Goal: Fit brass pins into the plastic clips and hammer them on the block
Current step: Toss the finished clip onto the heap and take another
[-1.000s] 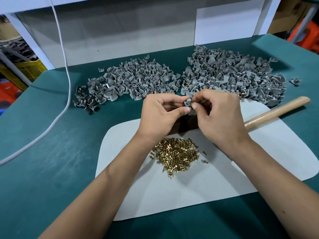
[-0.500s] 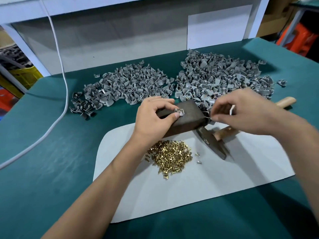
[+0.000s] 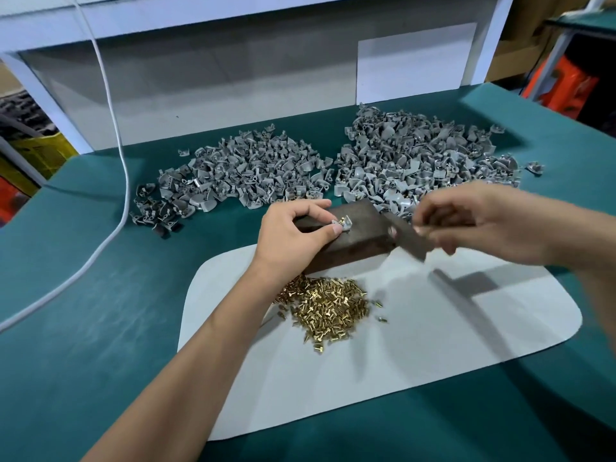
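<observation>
Clip with its pin sits on the block, pinched by our left hand; our right hand, blurred, grips the hammer. Fingertips beside the pin risk a strike; a tilted pin could bend.

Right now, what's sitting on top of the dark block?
A gray clip with a brass pin sits on the block, pinched by the left hand. That hand covers the block's left end.
</observation>
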{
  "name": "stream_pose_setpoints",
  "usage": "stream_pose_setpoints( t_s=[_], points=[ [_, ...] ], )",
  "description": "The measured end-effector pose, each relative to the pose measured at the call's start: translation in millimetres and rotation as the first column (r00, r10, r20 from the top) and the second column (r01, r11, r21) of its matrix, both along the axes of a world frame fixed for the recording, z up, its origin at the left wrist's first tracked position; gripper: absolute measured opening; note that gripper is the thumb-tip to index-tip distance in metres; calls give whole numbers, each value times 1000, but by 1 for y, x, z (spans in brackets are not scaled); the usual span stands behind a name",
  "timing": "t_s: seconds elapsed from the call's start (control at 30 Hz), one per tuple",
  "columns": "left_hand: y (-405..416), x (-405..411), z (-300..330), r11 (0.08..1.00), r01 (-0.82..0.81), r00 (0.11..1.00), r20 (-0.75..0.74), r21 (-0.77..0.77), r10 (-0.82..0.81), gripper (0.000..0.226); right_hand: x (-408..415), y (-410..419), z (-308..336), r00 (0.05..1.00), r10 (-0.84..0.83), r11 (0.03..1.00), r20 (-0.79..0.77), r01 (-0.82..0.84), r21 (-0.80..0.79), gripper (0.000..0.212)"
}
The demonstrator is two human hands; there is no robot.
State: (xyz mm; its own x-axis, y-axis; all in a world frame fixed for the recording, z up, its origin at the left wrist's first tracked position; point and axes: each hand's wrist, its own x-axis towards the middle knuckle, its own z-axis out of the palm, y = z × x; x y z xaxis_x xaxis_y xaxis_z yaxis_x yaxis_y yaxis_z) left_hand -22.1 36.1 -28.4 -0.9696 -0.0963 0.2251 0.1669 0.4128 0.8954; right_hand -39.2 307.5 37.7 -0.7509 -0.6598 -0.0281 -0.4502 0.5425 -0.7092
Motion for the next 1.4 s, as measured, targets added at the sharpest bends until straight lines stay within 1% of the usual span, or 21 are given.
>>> stream_pose_setpoints(
  t_s=[0.07,0.13,0.27,0.37,0.4,0.5,0.57,0.6,0.7,0.73,0.83,0.9,1.0,1.03,1.13,1.2,1.23,1.3,1.33,1.37,1.4],
  points=[
    [0,0,0,999,8,1000,12,31,-8,7,-1,-16,4,982,-67,993,-179,49,-103,18],
    [-1,0,0,999,12,999,30,49,-13,6,-3,-39,1,937,-159,985,-312,132,-107,31],
    [-2,-1,1,997,15,998,63,75,-20,7,-6,-63,-2,878,-184,977,-442,214,18,24],
    [-2,-2,1,996,10,997,82,89,-17,10,-6,-62,-2,791,-288,958,-539,248,-147,20],
    [-2,-2,1,996,10,996,85,91,-18,10,-6,-64,-5,780,-289,956,-555,263,-129,20],
    [-2,-2,1,994,13,995,98,110,-24,11,-9,-70,-16,847,-194,929,-495,321,185,23],
    [-2,-1,2,994,14,994,102,110,-25,11,-13,-66,-11,843,-194,904,-503,353,243,25],
    [-1,-1,2,994,12,994,102,109,-23,11,-14,-62,-7,825,-207,908,-526,362,209,25],
    [-1,-1,2,994,10,995,100,111,-21,11,-7,-59,-6,739,-344,931,-579,349,-108,21],
    [-1,-1,3,994,10,995,100,113,-21,11,-3,-63,-8,739,-345,931,-579,346,-112,21],
    [-2,0,3,992,15,994,101,123,-28,11,1,-76,-16,827,-231,913,-512,366,179,21],
    [-1,1,3,992,10,994,104,124,-23,10,-3,-73,-7,813,-200,896,-546,378,235,19],
    [0,0,4,993,3,995,102,119,-16,11,0,-69,0,731,-288,927,-619,375,12,18],
    [0,-1,3,993,3,995,102,120,-15,12,3,-72,-2,742,-289,933,-605,361,-4,19],
    [0,0,3,992,6,994,105,124,-19,14,6,-81,-5,826,-180,910,-533,346,228,16],
    [0,1,4,993,4,995,101,114,-16,10,0,-78,3,811,-138,903,-569,339,265,19],
    [0,1,3,994,4,995,101,110,-15,9,-2,-75,7,782,-166,918,-600,345,196,20],
    [0,0,3,995,-1,994,105,100,-9,8,-1,-72,7,712,-307,939,-632,335,-79,22],
    [0,-1,3,995,-7,994,106,100,-4,8,2,-73,6,699,-332,936,-633,330,-125,22],
    [0,-1,3,994,-9,994,108,105,-2,8,5,-78,3,718,-304,938,-626,342,-63,21],
    [0,-1,3,993,-9,994,110,114,-3,8,7,-83,-1,767,-233,933,-597,350,84,20]
  ],
)
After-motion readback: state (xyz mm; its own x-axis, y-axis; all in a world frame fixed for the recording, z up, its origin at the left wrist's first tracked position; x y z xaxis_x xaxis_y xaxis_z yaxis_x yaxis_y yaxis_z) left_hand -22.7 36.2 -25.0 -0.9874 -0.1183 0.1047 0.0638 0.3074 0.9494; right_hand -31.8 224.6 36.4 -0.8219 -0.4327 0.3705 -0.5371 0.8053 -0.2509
